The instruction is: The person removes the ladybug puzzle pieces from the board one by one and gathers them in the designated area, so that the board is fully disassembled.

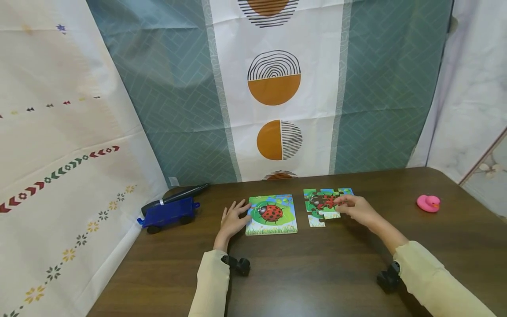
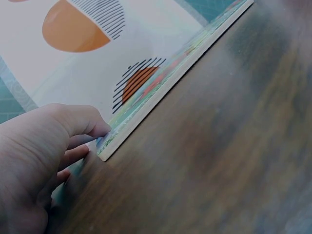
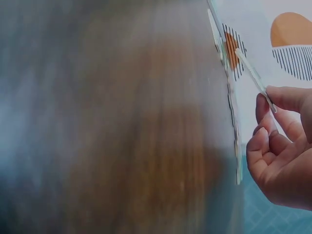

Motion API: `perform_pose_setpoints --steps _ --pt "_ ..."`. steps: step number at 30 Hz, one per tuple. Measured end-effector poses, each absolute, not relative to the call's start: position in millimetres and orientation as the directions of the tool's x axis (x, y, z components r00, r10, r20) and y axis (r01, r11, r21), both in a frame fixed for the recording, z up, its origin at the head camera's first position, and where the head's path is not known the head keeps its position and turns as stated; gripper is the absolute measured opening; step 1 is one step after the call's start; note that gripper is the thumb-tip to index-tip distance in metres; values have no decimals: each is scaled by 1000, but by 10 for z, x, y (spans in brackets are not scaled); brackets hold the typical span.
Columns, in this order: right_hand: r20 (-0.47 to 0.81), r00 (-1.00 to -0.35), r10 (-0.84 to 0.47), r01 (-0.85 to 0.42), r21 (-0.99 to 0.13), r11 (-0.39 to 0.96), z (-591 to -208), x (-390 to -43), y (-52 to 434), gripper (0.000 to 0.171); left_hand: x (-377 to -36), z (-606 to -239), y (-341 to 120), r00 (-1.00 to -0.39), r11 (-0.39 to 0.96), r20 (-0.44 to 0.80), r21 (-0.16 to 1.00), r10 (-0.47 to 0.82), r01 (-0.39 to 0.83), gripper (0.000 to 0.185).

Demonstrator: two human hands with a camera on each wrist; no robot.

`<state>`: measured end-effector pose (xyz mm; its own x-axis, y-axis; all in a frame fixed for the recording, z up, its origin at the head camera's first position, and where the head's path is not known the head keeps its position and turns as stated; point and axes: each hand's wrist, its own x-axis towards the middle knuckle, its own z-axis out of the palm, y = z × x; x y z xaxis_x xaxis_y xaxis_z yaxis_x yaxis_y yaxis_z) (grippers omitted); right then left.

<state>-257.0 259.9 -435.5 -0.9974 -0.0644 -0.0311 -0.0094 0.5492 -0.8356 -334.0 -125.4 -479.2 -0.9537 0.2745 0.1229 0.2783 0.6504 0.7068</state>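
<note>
- A dark brown wood-grain tabletop point(image 1: 317, 273) is carrying everything, its smooth surface showing long streaks of grain; patterned cloths are hanging behind and beside it, the back one teal with a white strip of orange half-circles and black lines.
- A blue plastic toy wagon point(image 1: 168, 215) on black wheels is sitting at the far left, with a black marker-like object point(image 1: 176, 197) lying across its top.
- The left hand point(image 1: 233, 219) is lying flat beside the ladybug picture board point(image 1: 271, 214), its fingers point(image 2: 83, 127) relaxed and touching the board's left edge; in the left wrist view the fingertips are pressing against the corner of the thin, flat board.
- The board is a square card printed with a red ladybug on green, lying flat near the tabletop's middle.
- Just to its right, a partly joined ladybug jigsaw point(image 1: 322, 201) is lying flat, with one loose piece point(image 1: 316, 221) just below it.
- The right hand point(image 1: 356, 208) is resting at the jigsaw's right side, its fingers point(image 3: 282, 100) pinching a thin puzzle piece point(image 3: 253, 75), tilted up off the surface.
- A pink rubber duck point(image 1: 428, 203) is sitting well apart on the far right.
</note>
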Motion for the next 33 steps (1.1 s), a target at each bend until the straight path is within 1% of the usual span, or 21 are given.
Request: perform_pose_setpoints --steps 15,23,33 --pt "-101 -991 -90 22 -774 633 -4408 -2499 2794 44 -3347 -4829 -1250 -948 627 136 721 288 294 50" --pt "-85 -989 -118 -12 -762 648 -4406 -2497 2805 40 -3349 -4810 -1269 -950 636 136 714 283 292 50" --pt "-54 -991 -121 -45 -723 689 -4415 -2462 2800 37 -3331 -4791 -1254 -949 627 141 722 283 294 50"
